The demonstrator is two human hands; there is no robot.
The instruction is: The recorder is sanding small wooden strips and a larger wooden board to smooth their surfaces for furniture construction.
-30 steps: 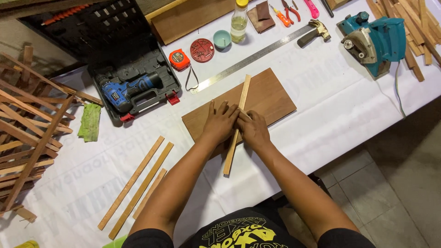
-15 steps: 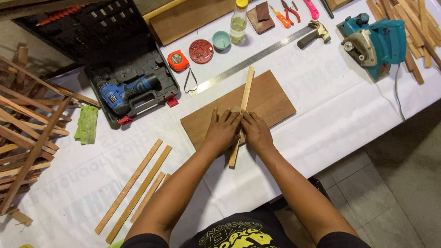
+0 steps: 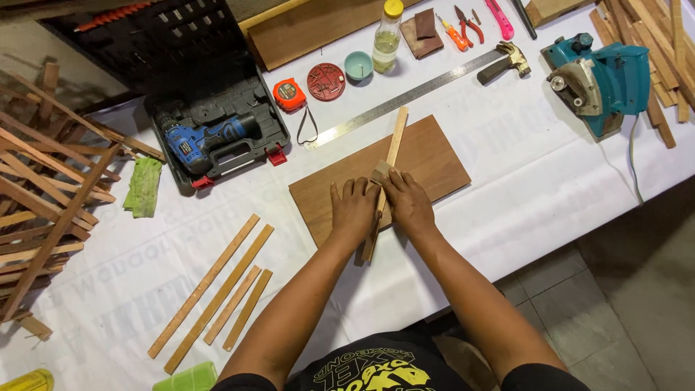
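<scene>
On the board point(image 3: 427, 163), both hands, left point(image 3: 352, 210) and right point(image 3: 409, 205), press a thin strip point(image 3: 391, 148); seemingly holding a small block point(image 3: 379, 171). Light, stiff, snappable: grip mid-length.

Both hands — left hand point(image 3: 352, 211), right hand point(image 3: 407, 206) — press a wooden strip point(image 3: 391, 156) onto a brown board point(image 3: 434, 156) near the table's point(image 3: 507, 188) front edge.
</scene>
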